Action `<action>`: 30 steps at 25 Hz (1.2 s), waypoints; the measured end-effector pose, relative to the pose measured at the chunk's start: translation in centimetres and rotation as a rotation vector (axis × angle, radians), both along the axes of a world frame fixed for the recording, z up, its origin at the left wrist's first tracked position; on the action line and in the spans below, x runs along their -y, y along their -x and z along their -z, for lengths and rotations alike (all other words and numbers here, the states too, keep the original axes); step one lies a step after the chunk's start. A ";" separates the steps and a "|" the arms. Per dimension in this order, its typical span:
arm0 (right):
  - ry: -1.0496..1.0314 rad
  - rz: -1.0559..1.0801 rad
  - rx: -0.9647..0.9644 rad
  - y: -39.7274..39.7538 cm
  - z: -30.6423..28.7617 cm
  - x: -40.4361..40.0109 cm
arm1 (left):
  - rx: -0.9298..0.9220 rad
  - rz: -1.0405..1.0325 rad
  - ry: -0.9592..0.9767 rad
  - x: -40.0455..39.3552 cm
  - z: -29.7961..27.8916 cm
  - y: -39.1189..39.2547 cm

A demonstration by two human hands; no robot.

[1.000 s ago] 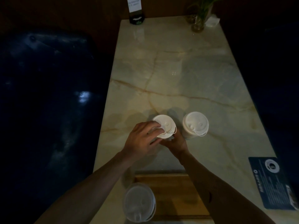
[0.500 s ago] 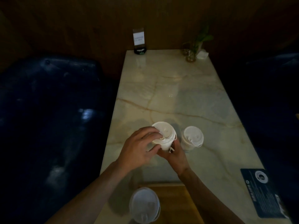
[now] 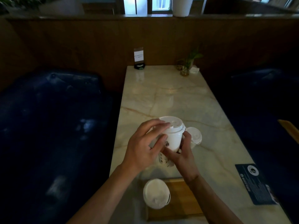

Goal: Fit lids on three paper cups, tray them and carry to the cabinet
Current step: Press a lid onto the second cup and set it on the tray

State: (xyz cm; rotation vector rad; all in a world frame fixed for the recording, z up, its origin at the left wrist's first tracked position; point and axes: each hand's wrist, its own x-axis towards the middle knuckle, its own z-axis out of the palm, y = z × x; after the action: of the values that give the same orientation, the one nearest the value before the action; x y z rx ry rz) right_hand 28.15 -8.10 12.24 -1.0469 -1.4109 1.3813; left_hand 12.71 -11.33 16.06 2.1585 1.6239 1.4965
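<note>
A white paper cup (image 3: 174,140) with a white lid (image 3: 174,125) is held tilted above the marble table (image 3: 169,97). My left hand (image 3: 145,147) grips its left side, fingertips pressing on the lid's rim. My right hand (image 3: 182,152) holds the cup's lower right side. Behind it to the right stands a second lidded cup (image 3: 195,137), partly hidden. A third lidded cup (image 3: 156,195) stands on the wooden tray (image 3: 181,199) at the near edge.
A dark blue card (image 3: 255,183) lies at the table's right edge. A small sign holder (image 3: 139,58) and a plant in a glass (image 3: 186,68) stand at the far end. Dark blue bench seats (image 3: 48,126) flank the table on both sides.
The cup has been lifted and tilted between both hands, with the left fingers now on the lid's rim. The camera has tipped upward, showing more of the wall and windows.
</note>
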 end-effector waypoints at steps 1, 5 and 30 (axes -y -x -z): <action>-0.009 0.004 -0.003 0.0 -0.4 0.6 | 0.001 -0.012 -0.040 0.4 -0.2 -0.2; -0.020 0.020 0.008 -0.2 -1.5 2.6 | -0.053 -0.038 -0.177 2.0 -0.9 -0.8; -0.154 0.121 0.148 -9.8 -6.0 5.0 | -0.054 -0.168 -0.074 5.1 -6.1 -12.0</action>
State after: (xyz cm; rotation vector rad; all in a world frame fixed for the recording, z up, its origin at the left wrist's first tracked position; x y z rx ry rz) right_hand 37.95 -13.14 18.21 -1.1319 -1.5093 1.1091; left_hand 24.70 -16.39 22.13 2.1655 1.8377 1.5788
